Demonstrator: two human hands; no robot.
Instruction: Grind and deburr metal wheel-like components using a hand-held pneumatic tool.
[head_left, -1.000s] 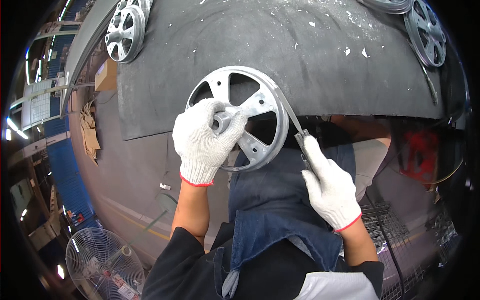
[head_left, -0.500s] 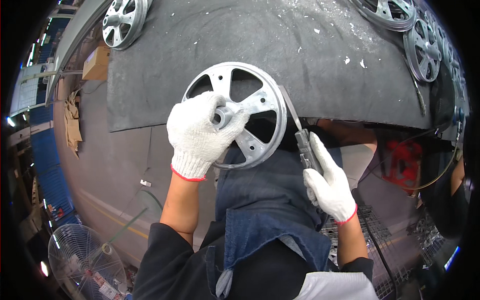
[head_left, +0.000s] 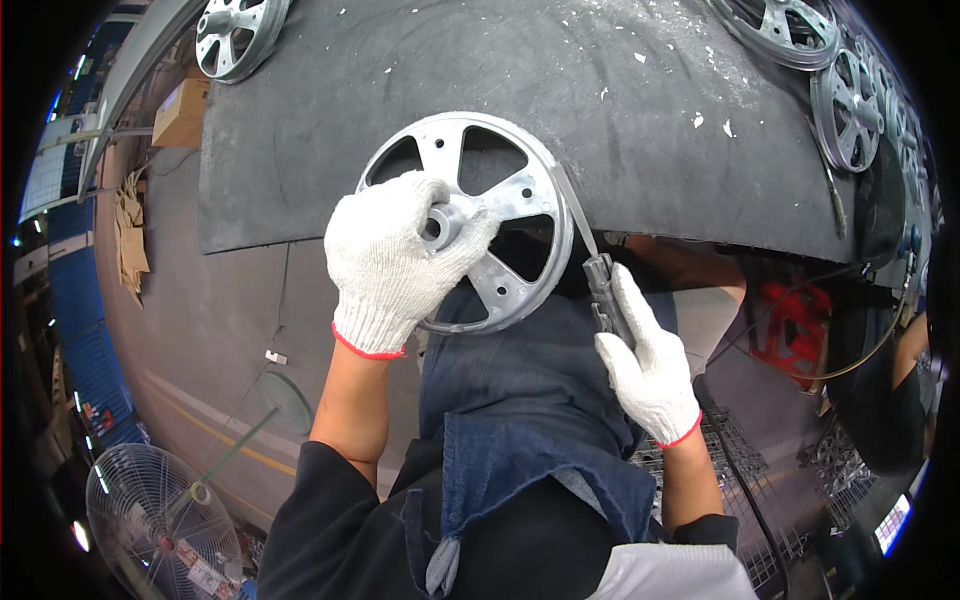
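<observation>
Two-handed, grips a silver spoked wheel [head_left: 508, 203] by its hub with the left hand [head_left: 382, 258], across the near edge of the desk [head_left: 680, 165]; clasps a dark-handled blade [head_left: 598, 268] in the right hand [head_left: 652, 372] alongside the rim.

The left hand [head_left: 390, 255] hides part of the silver wheel [head_left: 503, 204]; the top edge crops another wheel [head_left: 215, 22].

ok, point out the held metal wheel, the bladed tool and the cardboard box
metal wheel [head_left: 454, 226]: head view, on its hub
bladed tool [head_left: 602, 279]: head view, on its dark handle
cardboard box [head_left: 181, 116]: head view, on its side
</observation>
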